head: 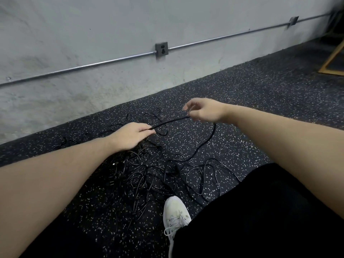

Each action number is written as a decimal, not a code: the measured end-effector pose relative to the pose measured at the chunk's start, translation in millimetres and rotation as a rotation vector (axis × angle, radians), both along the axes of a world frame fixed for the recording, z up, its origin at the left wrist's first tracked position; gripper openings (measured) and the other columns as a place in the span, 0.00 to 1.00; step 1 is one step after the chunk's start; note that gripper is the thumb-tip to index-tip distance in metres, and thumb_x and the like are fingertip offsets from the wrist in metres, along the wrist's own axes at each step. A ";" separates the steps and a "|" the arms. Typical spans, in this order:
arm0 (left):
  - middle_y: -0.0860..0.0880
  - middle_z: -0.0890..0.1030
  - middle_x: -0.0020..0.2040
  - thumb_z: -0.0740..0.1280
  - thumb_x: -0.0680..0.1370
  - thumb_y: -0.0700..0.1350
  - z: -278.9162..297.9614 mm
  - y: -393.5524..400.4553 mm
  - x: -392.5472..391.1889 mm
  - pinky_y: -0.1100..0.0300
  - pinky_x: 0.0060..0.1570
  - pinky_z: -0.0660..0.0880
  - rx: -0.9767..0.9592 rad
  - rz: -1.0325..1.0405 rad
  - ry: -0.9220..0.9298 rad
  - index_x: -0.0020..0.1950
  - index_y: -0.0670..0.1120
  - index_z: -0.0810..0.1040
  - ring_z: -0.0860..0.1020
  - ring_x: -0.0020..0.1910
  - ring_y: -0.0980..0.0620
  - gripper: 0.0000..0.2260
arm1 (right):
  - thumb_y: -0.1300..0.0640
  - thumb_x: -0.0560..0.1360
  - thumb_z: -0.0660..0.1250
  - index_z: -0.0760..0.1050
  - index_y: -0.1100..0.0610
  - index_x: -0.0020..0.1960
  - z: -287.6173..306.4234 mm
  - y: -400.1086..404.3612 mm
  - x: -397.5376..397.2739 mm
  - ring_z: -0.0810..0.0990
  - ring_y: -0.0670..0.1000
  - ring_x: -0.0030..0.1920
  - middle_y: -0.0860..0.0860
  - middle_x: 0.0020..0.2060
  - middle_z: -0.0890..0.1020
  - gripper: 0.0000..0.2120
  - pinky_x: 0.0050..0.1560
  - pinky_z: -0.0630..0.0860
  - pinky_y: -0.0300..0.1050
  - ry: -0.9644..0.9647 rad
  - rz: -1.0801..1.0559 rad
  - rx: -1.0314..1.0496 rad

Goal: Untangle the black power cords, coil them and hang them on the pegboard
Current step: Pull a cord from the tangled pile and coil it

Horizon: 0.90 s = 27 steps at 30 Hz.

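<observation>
Left hand (133, 134) and right hand (202, 110) pinch one black cord (170, 122) (taut between them) above the tangle (145, 172).

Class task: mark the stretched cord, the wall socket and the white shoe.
stretched cord (170, 122), head view, middle of the span between both hands
wall socket (162, 49), head view, centre of its grey faceplate
white shoe (175, 207), head view, toe cap

A scuffed grey concrete wall (74, 43) carries a metal conduit pipe (93, 65) running through a grey outlet box (162, 49), above a black rubber floor (242, 86) flecked white, with a wooden frame (333, 60) at far right.
</observation>
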<state>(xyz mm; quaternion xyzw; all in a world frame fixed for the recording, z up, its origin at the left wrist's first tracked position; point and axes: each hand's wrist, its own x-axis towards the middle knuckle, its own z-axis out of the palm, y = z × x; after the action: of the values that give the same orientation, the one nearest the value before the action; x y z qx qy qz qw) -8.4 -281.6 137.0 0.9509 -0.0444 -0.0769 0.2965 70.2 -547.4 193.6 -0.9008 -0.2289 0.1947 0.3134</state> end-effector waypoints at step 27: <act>0.49 0.69 0.33 0.56 0.87 0.52 18.0 19.7 -4.6 0.53 0.38 0.71 -0.080 0.046 -0.043 0.52 0.56 0.82 0.69 0.30 0.53 0.15 | 0.56 0.83 0.60 0.78 0.54 0.58 0.3 -1.0 -1.5 0.78 0.49 0.39 0.51 0.39 0.81 0.10 0.47 0.75 0.50 0.055 -0.036 0.270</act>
<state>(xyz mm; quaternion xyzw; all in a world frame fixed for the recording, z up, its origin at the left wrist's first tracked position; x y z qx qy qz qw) -13.0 -261.9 155.0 0.9405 -0.0320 -0.0478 0.3350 68.7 -548.4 193.9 -0.8486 -0.2283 0.1813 0.4414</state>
